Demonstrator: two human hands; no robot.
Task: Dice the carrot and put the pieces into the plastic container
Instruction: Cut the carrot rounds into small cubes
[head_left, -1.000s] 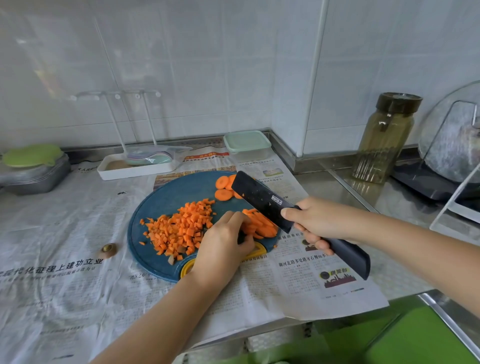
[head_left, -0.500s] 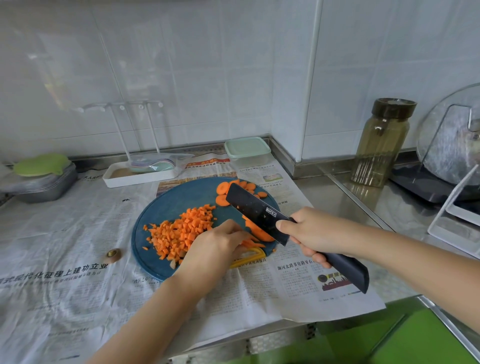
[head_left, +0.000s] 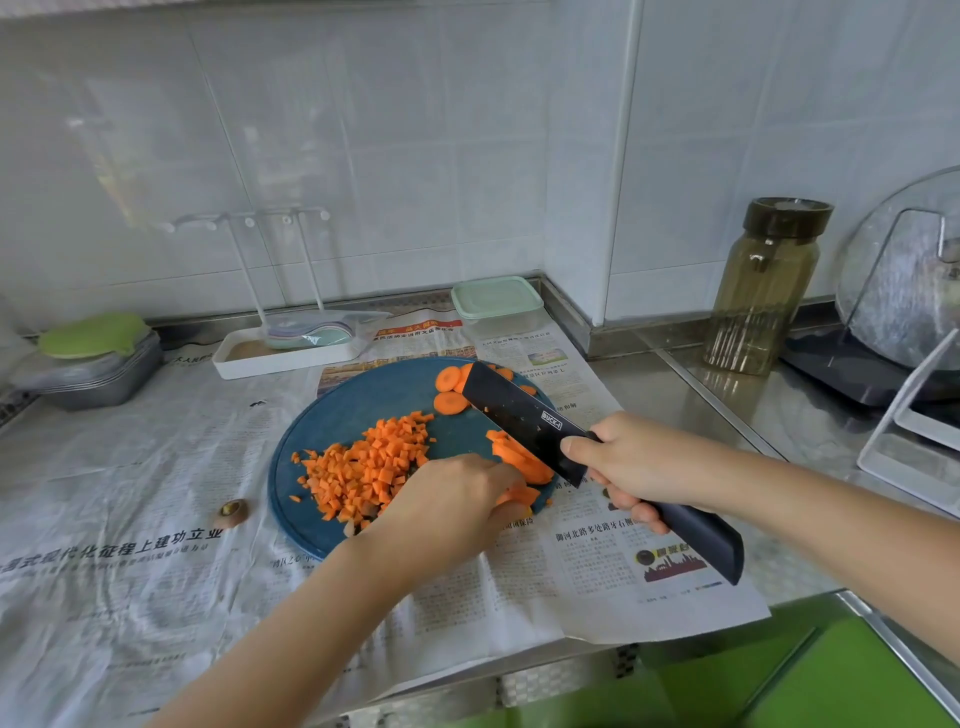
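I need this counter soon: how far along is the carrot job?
Done: a pile of diced carrot lies on the blue cutting board. In hand: the right hand grips the black knife over carrot strips that the left hand holds down. Left: the round slices at the board's far edge are uncut, and the plastic container has its lid on, with no carrot seen inside.

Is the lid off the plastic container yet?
No, the pale green lid sits closed on the plastic container, behind the blue cutting board.
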